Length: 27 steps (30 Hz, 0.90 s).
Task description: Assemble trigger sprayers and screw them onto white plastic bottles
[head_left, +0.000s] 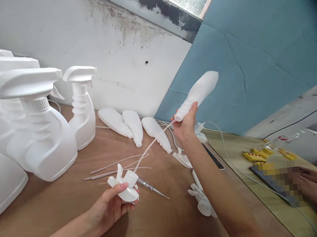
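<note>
In my left hand (113, 204) is a white trigger spray head (127, 187), gripped low over the table. A thin white dip tube (152, 141) runs from its collar up to the mouth of a white plastic bottle (201, 91). My right hand (186, 125) grips that bottle by its ribbed neck, tilted with its mouth toward the spray head. The tube's far end is at or just inside the mouth; I cannot tell how deep. Beside the spray head lies a clear-handled pointed tool (153, 188). Several loose tubes (115, 164) lie behind it.
Assembled spray bottles (49, 133) stand at the left. Several bare bottles (132, 125) lie near the wall. More spray heads (201, 200) sit under my right forearm, near a phone (213, 156). Another person's hands (315, 181), a dark tray (270, 182) and yellow parts (255, 155) are at the right.
</note>
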Each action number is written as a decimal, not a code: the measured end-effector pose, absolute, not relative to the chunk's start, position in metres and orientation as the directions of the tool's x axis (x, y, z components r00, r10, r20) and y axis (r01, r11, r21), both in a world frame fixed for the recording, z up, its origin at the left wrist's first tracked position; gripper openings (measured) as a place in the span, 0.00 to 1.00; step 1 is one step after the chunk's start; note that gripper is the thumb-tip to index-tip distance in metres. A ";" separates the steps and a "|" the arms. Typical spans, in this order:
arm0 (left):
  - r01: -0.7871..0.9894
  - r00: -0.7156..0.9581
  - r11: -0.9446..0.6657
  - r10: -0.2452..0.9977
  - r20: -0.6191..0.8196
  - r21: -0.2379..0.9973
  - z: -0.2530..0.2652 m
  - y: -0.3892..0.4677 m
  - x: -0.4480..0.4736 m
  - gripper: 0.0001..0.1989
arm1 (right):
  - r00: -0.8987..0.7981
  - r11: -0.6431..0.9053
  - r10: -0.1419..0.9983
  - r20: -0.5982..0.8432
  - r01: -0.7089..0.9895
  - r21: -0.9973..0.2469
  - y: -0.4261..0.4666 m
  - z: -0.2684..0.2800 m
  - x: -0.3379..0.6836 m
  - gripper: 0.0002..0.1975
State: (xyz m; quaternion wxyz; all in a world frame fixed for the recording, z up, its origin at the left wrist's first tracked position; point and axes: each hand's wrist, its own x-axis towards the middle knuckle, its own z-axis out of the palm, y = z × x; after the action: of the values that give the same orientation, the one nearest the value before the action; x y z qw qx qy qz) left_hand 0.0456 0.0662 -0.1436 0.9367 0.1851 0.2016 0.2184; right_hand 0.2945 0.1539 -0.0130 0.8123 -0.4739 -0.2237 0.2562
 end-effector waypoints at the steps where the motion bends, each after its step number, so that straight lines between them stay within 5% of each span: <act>1: -0.333 0.826 0.836 0.482 -0.293 0.437 -0.143 0.066 0.045 0.13 | 0.758 0.438 0.636 0.144 -0.201 -0.876 0.149 -0.015 0.286 0.16; 5: -0.340 0.827 0.826 0.490 -0.276 0.449 -0.140 0.065 0.045 0.12 | 0.611 0.406 0.772 0.174 -0.263 -0.875 0.119 -0.037 0.250 0.13; 9: -0.328 0.811 0.791 0.516 -0.275 0.516 -0.139 0.064 0.046 0.12 | 0.415 0.183 0.910 0.015 -0.368 -0.912 0.080 -0.076 0.220 0.18; 14: -0.325 0.763 0.753 0.567 -0.312 0.572 -0.136 0.063 0.046 0.13 | 0.319 0.044 0.938 -0.136 -0.499 -0.866 0.045 -0.114 0.206 0.18; 21: -0.272 0.663 0.585 0.689 -0.292 0.764 -0.136 0.062 0.048 0.11 | 0.197 0.028 0.977 -0.083 -0.506 -0.862 0.007 -0.142 0.205 0.19; 27: -0.285 0.616 0.582 0.720 -0.319 0.762 -0.139 0.066 0.049 0.13 | 0.118 0.018 0.992 -0.043 -0.468 -0.883 -0.004 -0.149 0.206 0.19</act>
State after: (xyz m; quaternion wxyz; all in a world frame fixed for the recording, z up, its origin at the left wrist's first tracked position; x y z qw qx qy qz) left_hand 0.0495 0.0660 -0.1394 0.8309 0.3429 0.3169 0.3026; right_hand 0.2058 -0.0041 -0.1486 0.6329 -0.3981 -0.3290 0.5768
